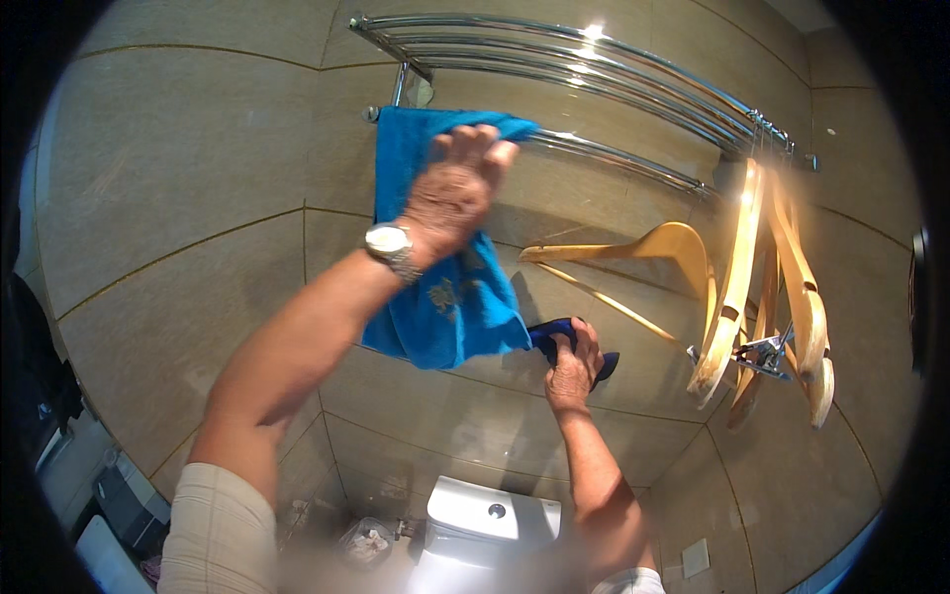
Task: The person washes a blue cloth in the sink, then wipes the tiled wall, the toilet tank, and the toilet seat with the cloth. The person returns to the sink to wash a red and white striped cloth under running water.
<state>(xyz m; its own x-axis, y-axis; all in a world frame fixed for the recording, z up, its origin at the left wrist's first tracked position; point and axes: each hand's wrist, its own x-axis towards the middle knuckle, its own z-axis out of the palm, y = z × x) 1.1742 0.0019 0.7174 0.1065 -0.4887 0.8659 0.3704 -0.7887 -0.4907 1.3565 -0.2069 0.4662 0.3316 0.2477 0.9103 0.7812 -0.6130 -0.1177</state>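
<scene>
A blue towel [435, 317] with a small light motif hangs over the lower chrome rail at the left end. My left hand [460, 183], with a wristwatch [387, 241] above it on the wrist, lies over the towel's upper part, its fingers bent onto the cloth near the rail. Lower and to the right, my right hand [574, 366] is wrapped round a dark blue hand-held appliance [544, 336]. The appliance's front end is beside the towel's lower right corner; whether they touch is unclear. My fingers hide much of its body, so its exact kind does not show.
Above runs a chrome towel rack [594, 54] fixed to the tiled wall. Several wooden hangers [737, 287] dangle from its right end, one [623, 249] jutting left toward my hands. Below stand a white toilet cistern [475, 505] and a small waste bin [368, 543].
</scene>
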